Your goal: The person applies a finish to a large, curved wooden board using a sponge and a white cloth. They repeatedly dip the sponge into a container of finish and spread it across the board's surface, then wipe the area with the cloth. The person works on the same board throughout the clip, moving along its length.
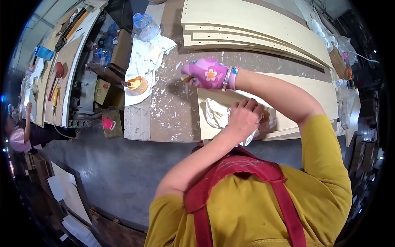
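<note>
The pale wooden panel (288, 88) lies flat on the surface (173, 119), near its front edge. The left hand (243, 117) presses a white rag (216, 116) onto the panel, fingers curled closed around it. The right hand (205, 74), in a pink flowered glove, grips a small tool at the panel's left end. The panel looks stiff and light, best held by its long edges; the rag is soft. Beyond the panel lie stacked boards (247, 29); left of it, a cloth with a glue cup (138, 84).

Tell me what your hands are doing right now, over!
Left hand bare, pressing crumpled white rag on pale wooden board. Right hand, pink flowered glove, at board's left end. Nothing blocking.
</note>
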`<action>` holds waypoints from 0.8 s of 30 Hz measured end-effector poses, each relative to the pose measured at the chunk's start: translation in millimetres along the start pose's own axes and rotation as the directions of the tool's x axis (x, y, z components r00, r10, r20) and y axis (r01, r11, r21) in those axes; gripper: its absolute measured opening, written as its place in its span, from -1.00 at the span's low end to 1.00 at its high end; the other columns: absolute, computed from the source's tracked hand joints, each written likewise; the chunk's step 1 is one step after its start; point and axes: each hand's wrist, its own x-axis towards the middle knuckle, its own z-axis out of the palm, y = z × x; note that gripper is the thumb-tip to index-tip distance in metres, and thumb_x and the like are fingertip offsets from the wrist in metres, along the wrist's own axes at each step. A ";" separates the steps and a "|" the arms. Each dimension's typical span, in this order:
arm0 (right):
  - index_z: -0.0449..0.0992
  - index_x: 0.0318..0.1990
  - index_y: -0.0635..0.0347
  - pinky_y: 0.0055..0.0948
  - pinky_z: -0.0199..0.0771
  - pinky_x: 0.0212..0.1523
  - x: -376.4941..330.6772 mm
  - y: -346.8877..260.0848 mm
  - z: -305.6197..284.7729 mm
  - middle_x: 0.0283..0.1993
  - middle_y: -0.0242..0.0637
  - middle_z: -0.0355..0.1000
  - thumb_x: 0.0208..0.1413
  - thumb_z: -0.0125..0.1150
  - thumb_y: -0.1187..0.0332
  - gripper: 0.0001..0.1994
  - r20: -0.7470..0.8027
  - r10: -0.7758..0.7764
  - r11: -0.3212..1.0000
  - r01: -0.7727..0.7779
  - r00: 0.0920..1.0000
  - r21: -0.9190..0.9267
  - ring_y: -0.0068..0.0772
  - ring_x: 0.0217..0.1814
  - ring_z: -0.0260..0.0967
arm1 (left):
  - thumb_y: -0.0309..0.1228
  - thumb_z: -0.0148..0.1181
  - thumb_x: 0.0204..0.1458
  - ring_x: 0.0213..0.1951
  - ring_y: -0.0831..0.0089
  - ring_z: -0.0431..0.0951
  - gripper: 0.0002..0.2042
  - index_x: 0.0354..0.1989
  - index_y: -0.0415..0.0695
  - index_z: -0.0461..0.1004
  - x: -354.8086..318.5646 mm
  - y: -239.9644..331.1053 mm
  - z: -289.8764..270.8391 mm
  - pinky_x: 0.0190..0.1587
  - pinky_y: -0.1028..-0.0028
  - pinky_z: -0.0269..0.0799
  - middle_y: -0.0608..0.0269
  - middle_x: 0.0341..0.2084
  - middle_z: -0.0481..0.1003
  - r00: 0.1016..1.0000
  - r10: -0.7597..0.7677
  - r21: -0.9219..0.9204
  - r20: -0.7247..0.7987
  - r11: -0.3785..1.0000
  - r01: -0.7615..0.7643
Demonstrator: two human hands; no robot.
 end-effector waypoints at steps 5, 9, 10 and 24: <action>0.42 -0.25 0.18 -0.12 0.45 -0.35 1.6 10.1 5.1 -0.37 -0.04 0.49 -0.01 0.16 0.42 -0.85 -0.005 0.058 0.998 -0.058 0.998 -0.005 0.09 -0.31 0.48 | -0.24 0.36 -0.21 -0.22 0.24 0.52 -0.72 -0.31 -0.03 0.50 0.3 4.2 -0.2 -0.23 0.22 0.40 0.25 -0.34 0.48 1.000 -0.006 -0.007 -0.001 1.000 0.006; 0.43 -0.26 0.17 -0.12 0.46 -0.34 -1.2 -5.1 7.8 -0.40 -0.06 0.48 -0.01 0.16 0.39 -0.85 0.001 0.015 1.000 -0.015 1.000 0.025 0.09 -0.31 0.48 | -0.27 0.35 -0.21 -0.21 0.24 0.52 -0.71 -0.28 -0.02 0.50 -1.7 0.2 0.6 -0.21 0.21 0.39 0.25 -0.30 0.48 1.000 -0.017 -0.002 0.001 1.000 0.017; 0.43 -0.25 0.17 -0.12 0.46 -0.34 -4.2 -10.0 11.3 -0.42 -0.07 0.48 -0.01 0.15 0.39 -0.85 -0.003 -0.019 1.000 0.019 1.000 0.024 0.09 -0.31 0.48 | -0.27 0.35 -0.22 -0.20 0.24 0.51 -0.71 -0.27 -0.02 0.50 -3.0 -1.9 3.5 -0.20 0.20 0.39 0.25 -0.30 0.48 0.999 -0.005 -0.001 -0.035 1.000 0.005; 0.39 -0.15 0.18 -0.11 0.47 -0.26 -12.7 19.2 17.2 -0.35 0.03 0.49 0.06 0.16 0.25 -0.73 -0.179 0.417 0.909 -0.410 0.891 0.077 0.09 -0.26 0.49 | -0.24 0.32 -0.17 -0.08 0.24 0.42 -0.66 -0.17 0.00 0.49 -3.0 -0.9 6.8 -0.12 0.23 0.30 0.26 -0.17 0.44 1.000 0.012 0.033 0.014 0.999 -0.013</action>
